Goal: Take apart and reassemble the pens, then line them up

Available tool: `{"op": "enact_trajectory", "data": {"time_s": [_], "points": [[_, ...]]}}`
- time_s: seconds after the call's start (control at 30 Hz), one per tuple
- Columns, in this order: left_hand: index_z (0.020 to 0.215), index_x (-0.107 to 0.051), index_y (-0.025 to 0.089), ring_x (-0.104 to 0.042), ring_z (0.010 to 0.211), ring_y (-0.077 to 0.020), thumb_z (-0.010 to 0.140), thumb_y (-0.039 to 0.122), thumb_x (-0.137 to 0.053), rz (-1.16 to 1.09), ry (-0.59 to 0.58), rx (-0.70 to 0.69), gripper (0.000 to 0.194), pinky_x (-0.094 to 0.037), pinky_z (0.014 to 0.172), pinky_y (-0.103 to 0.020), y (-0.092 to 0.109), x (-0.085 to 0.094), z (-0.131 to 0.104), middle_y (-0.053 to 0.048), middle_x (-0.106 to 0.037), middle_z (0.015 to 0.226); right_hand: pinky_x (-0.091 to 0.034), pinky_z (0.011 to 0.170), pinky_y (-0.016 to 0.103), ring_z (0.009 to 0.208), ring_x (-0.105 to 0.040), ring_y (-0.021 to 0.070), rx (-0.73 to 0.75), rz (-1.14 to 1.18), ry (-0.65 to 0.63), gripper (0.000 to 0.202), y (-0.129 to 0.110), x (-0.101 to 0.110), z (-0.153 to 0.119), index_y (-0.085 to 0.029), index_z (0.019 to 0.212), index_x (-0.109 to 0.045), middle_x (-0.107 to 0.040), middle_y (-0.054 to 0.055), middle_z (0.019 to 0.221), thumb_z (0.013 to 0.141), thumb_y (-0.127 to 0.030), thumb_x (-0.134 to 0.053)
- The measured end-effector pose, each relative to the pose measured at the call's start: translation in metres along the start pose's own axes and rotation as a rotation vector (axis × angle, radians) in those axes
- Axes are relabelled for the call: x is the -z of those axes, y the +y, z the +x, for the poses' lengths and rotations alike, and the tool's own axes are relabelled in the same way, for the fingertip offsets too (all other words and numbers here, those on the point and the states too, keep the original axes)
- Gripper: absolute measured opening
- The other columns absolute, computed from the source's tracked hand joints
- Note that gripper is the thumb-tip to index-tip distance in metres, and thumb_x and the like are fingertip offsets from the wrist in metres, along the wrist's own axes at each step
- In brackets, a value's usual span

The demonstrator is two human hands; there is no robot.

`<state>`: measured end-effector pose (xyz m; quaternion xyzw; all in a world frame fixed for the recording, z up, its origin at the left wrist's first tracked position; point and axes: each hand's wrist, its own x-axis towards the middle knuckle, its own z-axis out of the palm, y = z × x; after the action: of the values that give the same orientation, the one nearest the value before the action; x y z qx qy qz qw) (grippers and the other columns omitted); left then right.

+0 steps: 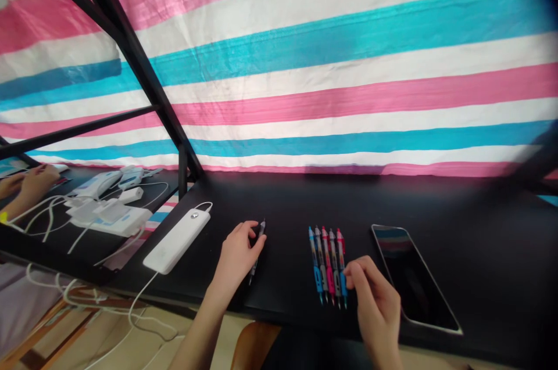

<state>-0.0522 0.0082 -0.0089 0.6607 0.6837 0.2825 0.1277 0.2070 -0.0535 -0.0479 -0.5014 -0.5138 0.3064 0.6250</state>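
Note:
My left hand (239,254) rests on the black table with its thumb and fingers closed about a dark, slim pen (262,229). Right of it, several click pens (325,259) lie side by side in a row, tips toward me, with blue, grey and pink grips. The rightmost pen (342,283) has a red clip and a blue grip. Curled fingers of my right hand (377,300) meet at this pen's right edge; they do not wrap round it, and nothing shows inside them.
A smartphone (414,277) with a dark screen lies right of my right hand. At the left is a white power bank (178,241) with a cable. Beyond a black frame post (139,62), white chargers and cables (111,216) crowd another table, near another person's hands (37,187).

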Motion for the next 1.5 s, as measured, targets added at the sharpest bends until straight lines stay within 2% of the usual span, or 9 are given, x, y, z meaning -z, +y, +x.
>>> {"op": "enact_trajectory", "data": {"time_s": [0.13,0.47,0.73,1.0,1.1,1.17,1.27,1.33,1.5], "points": [[0.106,-0.07,0.017,-0.062,0.063,-0.0207,0.087,0.033,-0.058,0.019,0.013,0.011,0.027,-0.048,0.065,-0.034,0.001,0.0,-0.012,-0.003,-0.066,0.082,-0.036,0.061,0.027,0.067,-0.047,0.0155,0.016,-0.016,0.002,0.033,-0.002,0.0,0.001,-0.023,0.07,-0.055,-0.051,-0.002,0.069,0.102,-0.032,-0.053],[0.105,-0.068,0.017,-0.065,0.078,-0.023,0.084,0.016,-0.055,0.068,0.044,0.027,0.025,-0.047,0.074,-0.033,0.01,-0.012,-0.023,-0.003,-0.065,0.081,-0.036,0.06,0.027,0.065,-0.047,0.0158,0.001,-0.018,0.014,0.034,-0.002,0.0,0.001,-0.023,0.069,-0.056,-0.051,-0.002,0.067,0.102,-0.034,-0.053],[0.094,-0.062,0.022,-0.061,0.063,-0.0181,0.083,0.014,-0.058,0.119,0.016,0.069,0.014,-0.037,0.059,-0.027,0.021,-0.013,-0.023,0.006,-0.052,0.065,-0.036,0.06,0.028,0.065,-0.046,0.0163,-0.019,0.023,0.014,0.035,-0.003,-0.001,0.003,-0.023,0.069,-0.056,-0.051,-0.002,0.068,0.102,-0.034,-0.054],[0.094,-0.058,0.023,-0.062,0.065,-0.0219,0.084,0.018,-0.06,0.137,0.086,0.046,0.011,-0.038,0.062,-0.029,0.016,-0.012,-0.023,0.005,-0.051,0.065,-0.035,0.059,0.028,0.065,-0.046,0.0165,-0.026,0.051,0.002,0.036,0.002,0.002,0.002,-0.022,0.068,-0.057,-0.051,-0.001,0.068,0.102,-0.034,-0.054],[0.102,-0.061,0.02,-0.063,0.075,-0.0254,0.089,0.022,-0.059,0.124,0.123,-0.026,0.014,-0.044,0.07,-0.035,0.027,-0.016,-0.03,0.001,-0.057,0.073,-0.035,0.06,0.028,0.066,-0.047,0.0168,-0.044,0.081,0.01,0.037,0.0,0.0,0.002,-0.022,0.068,-0.057,-0.05,-0.001,0.069,0.102,-0.035,-0.054],[0.107,-0.063,0.022,-0.063,0.088,-0.0264,0.092,0.02,-0.056,0.094,0.101,-0.14,0.017,-0.047,0.08,-0.039,0.038,-0.022,-0.034,-0.004,-0.064,0.087,-0.035,0.059,0.028,0.066,-0.047,0.0167,-0.06,0.096,0.016,0.037,-0.002,-0.001,0.003,-0.022,0.068,-0.057,-0.05,-0.001,0.068,0.102,-0.036,-0.055],[0.12,-0.064,0.025,-0.06,0.112,-0.0271,0.097,0.014,-0.053,0.053,-0.053,-0.469,0.028,-0.048,0.095,-0.042,0.052,-0.033,-0.038,-0.008,-0.067,0.121,-0.036,0.058,0.028,0.064,-0.047,0.0163,-0.07,0.092,0.026,0.037,-0.006,-0.001,0.004,-0.022,0.068,-0.058,-0.049,-0.002,0.067,0.101,-0.038,-0.056],[0.127,-0.063,0.026,-0.057,0.119,-0.0294,0.097,0.011,-0.054,0.088,-0.15,-0.627,0.034,-0.05,0.095,-0.044,0.056,-0.039,-0.037,-0.009,-0.063,0.135,-0.036,0.058,0.028,0.062,-0.046,0.016,-0.071,0.083,0.037,0.038,-0.006,0.0,0.004,-0.022,0.068,-0.057,-0.048,-0.002,0.066,0.102,-0.039,-0.055],[0.118,-0.067,0.025,-0.06,0.117,-0.0328,0.093,0.009,-0.061,0.24,-0.162,-0.652,0.03,-0.054,0.091,-0.048,0.049,-0.04,-0.03,-0.009,-0.066,0.135,-0.036,0.056,0.028,0.059,-0.045,0.0154,-0.07,0.084,0.064,0.04,-0.004,0.0,0.005,-0.022,0.067,-0.056,-0.046,-0.003,0.064,0.102,-0.042,-0.053]]}}
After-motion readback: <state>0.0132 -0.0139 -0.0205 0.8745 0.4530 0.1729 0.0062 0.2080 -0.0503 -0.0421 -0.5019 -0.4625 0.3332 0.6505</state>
